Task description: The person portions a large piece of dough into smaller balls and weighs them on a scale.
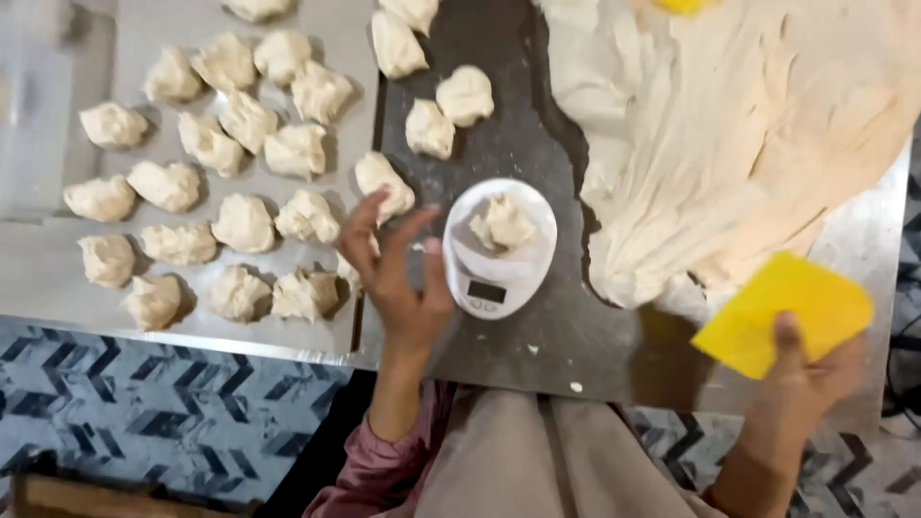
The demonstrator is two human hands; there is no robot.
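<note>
My left hand (395, 273) hovers with fingers spread just left of a small white kitchen scale (484, 278), holding nothing. A lump of dough (503, 223) rests on the scale's platform. My right hand (804, 369) grips a yellow plastic scraper (782, 309) at the lower right. A large mass of pale dough (729, 134) spreads over the dark worktop (537, 326) at the upper right, close to the scraper.
Several portioned dough pieces (245, 223) lie on the metal table surface (48, 278) to the left, with a few more, such as one dough piece (465, 94), behind the scale. Patterned blue floor tiles (163, 403) show below the table edge.
</note>
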